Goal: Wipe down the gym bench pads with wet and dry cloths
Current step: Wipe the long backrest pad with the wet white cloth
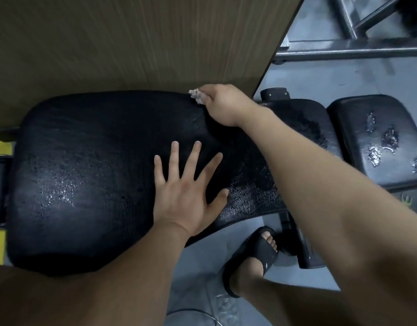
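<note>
A large black bench pad (89, 165) fills the middle of the view, its cracked surface glinting with wet patches. My left hand (186, 196) lies flat on the pad with fingers spread, holding nothing. My right hand (224, 104) reaches across to the pad's far edge and is closed on a small pale cloth (197, 95), of which only a crumpled bit shows past the fingers. A second, smaller black pad (379, 142) sits to the right, worn and peeling in spots.
A brown wood-grain panel (132, 38) stands right behind the pad. Grey metal frame bars (353, 47) cross the floor at upper right. My foot in a black slide sandal (256, 255) rests on the grey floor beside the bench's base. Yellow parts (0, 149) show at the left edge.
</note>
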Action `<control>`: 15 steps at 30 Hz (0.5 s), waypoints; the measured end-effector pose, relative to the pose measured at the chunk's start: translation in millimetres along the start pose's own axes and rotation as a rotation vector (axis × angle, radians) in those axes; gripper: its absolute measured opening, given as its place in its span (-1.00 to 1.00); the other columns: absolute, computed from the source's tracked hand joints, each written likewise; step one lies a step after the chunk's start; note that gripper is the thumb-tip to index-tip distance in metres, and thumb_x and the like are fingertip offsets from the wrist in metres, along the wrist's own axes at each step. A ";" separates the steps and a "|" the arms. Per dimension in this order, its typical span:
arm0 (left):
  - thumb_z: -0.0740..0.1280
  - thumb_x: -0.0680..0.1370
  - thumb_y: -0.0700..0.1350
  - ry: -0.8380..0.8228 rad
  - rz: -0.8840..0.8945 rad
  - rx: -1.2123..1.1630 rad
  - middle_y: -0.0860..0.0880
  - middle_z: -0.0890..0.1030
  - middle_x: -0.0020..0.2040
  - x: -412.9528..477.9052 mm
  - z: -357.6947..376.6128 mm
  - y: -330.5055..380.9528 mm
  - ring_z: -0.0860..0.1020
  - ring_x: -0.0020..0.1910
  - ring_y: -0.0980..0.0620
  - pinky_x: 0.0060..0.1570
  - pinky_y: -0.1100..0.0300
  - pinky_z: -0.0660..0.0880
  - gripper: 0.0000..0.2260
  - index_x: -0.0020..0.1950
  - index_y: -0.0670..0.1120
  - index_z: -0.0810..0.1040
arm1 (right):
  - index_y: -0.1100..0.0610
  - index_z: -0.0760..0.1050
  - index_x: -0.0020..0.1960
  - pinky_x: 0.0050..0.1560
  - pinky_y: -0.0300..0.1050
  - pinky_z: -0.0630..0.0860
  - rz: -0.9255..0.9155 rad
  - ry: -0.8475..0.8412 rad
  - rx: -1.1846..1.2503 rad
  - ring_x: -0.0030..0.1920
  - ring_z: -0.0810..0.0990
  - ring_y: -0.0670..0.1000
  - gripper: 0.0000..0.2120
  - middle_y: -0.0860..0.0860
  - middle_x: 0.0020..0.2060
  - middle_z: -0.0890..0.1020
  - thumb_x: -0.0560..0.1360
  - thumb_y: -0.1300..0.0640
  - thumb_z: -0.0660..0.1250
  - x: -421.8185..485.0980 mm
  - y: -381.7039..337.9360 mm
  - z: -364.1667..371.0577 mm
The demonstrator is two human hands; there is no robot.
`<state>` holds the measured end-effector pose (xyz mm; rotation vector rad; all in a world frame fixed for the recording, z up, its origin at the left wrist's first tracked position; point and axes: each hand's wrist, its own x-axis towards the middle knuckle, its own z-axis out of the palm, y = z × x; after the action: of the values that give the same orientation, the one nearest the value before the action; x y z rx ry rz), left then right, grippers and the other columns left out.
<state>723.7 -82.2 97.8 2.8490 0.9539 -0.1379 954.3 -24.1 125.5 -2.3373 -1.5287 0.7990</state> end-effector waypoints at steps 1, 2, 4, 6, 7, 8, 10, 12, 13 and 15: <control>-0.08 0.56 0.43 -0.005 0.004 0.001 0.01 -0.07 0.67 0.3 0.3 0.0 -0.18 0.62 -0.25 0.50 -0.38 -0.09 -0.36 0.62 0.28 -0.01 | 0.08 0.53 0.30 0.07 -0.12 0.38 0.036 -0.034 -0.002 0.22 0.54 0.12 -0.64 0.08 0.17 0.60 0.72 -0.05 0.05 -1.3 6.4 -8.0; -0.07 0.56 0.42 -0.007 0.006 -0.002 0.01 -0.08 0.67 0.5 0.4 -0.3 -0.19 0.62 -0.25 0.50 -0.38 -0.09 -0.36 0.62 0.28 -0.01 | 0.09 0.53 0.32 0.12 -0.10 0.40 0.087 -0.073 -0.019 0.26 0.52 0.14 -0.60 0.09 0.22 0.59 0.72 -0.10 0.04 -3.8 15.7 -17.0; -0.05 0.56 0.41 -0.010 0.003 -0.014 0.02 -0.08 0.67 0.6 0.2 -0.7 -0.19 0.62 -0.24 0.50 -0.38 -0.09 -0.36 0.62 0.28 -0.01 | 0.16 0.51 0.37 0.23 -0.05 0.39 0.236 -0.151 -0.074 0.33 0.48 0.20 -0.55 0.18 0.35 0.53 0.73 -0.05 0.01 -6.8 32.9 -32.9; -0.03 0.55 0.41 -0.014 0.001 -0.017 0.02 -0.07 0.67 0.9 -0.3 -1.2 -0.19 0.62 -0.24 0.50 -0.38 -0.09 -0.35 0.62 0.28 0.00 | 0.22 0.48 0.40 0.28 -0.01 0.38 0.331 -0.167 -0.135 0.36 0.45 0.25 -0.57 0.23 0.41 0.47 0.73 0.05 -0.01 -3.3 36.4 -41.3; -0.02 0.55 0.40 -0.015 0.000 -0.016 0.02 -0.06 0.67 1.3 -0.6 -1.3 -0.19 0.62 -0.24 0.50 -0.37 -0.08 -0.35 0.62 0.28 0.01 | 0.22 0.48 0.39 0.27 0.01 0.39 0.355 -0.175 -0.150 0.36 0.46 0.26 -0.59 0.24 0.39 0.48 0.72 0.06 0.01 2.0 32.1 -41.4; -0.01 0.55 0.39 -0.019 -0.002 -0.016 0.02 -0.05 0.67 1.7 -1.0 -1.4 -0.18 0.62 -0.24 0.50 -0.37 -0.08 -0.35 0.62 0.27 0.02 | 0.22 0.49 0.37 0.22 0.02 0.41 0.365 -0.167 -0.153 0.34 0.48 0.26 -0.61 0.24 0.35 0.51 0.70 0.06 0.05 8.2 26.3 -39.4; 0.02 0.54 0.38 -0.024 -0.008 -0.016 0.03 -0.03 0.67 2.0 -1.5 -1.1 -0.16 0.63 -0.23 0.50 -0.36 -0.07 -0.35 0.62 0.27 0.05 | 0.22 0.50 0.35 0.17 -0.01 0.41 0.319 -0.164 -0.167 0.32 0.50 0.25 -0.63 0.23 0.32 0.53 0.70 0.08 0.07 16.0 14.2 -30.8; 0.04 0.53 0.36 -0.027 -0.013 -0.015 0.04 -0.03 0.67 1.5 -2.1 -0.6 -0.15 0.63 -0.22 0.51 -0.35 -0.06 -0.35 0.62 0.27 0.06 | 0.23 0.49 0.37 0.18 -0.07 0.37 0.253 -0.200 -0.154 0.34 0.47 0.21 -0.59 0.21 0.38 0.49 0.72 0.05 0.02 18.4 10.9 -23.5; 0.04 0.53 0.36 -0.027 -0.013 -0.019 0.04 -0.02 0.67 2.2 -2.5 -0.6 -0.15 0.63 -0.22 0.51 -0.35 -0.06 -0.35 0.62 0.27 0.07 | 0.21 0.50 0.34 0.16 -0.10 0.35 0.220 -0.202 -0.161 0.31 0.48 0.20 -0.57 0.20 0.38 0.50 0.73 0.00 0.00 15.6 12.5 -23.1; 0.04 0.53 0.34 -0.030 -0.009 -0.035 0.05 -0.02 0.67 1.9 -2.0 -0.8 -0.15 0.63 -0.21 0.51 -0.35 -0.07 -0.35 0.62 0.26 0.07 | 0.16 0.54 0.23 0.11 -0.09 0.35 0.200 -0.178 -0.187 0.23 0.50 0.20 -0.57 0.21 0.33 0.54 0.71 -0.08 0.01 4.1 24.3 -28.0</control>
<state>724.8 -80.2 99.5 2.8031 0.9541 -0.1621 989.9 -28.1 135.8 -2.6521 -1.5129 0.9720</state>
